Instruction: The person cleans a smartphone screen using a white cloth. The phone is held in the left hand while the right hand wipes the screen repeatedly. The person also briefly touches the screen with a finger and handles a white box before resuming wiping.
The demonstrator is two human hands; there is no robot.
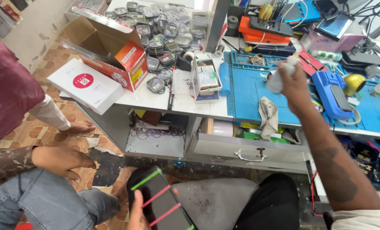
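Observation:
My left hand (137, 215) holds a black phone (160, 202) low over my lap; green and pink strips cross its dark screen. My right hand (294, 83) is raised over the blue work mat (249, 93) and grips a small white squeeze bottle (277, 79). A crumpled grey cloth (267, 117) hangs over the bench edge just below that hand.
Another person sits at my left, a hand (64, 162) resting on a jeans-clad knee. The white bench carries an open orange carton (113, 51), a white box (85, 85), a heap of small clear cases (164, 30) and a blue tool (332, 91). A drawer (247, 147) stands ajar.

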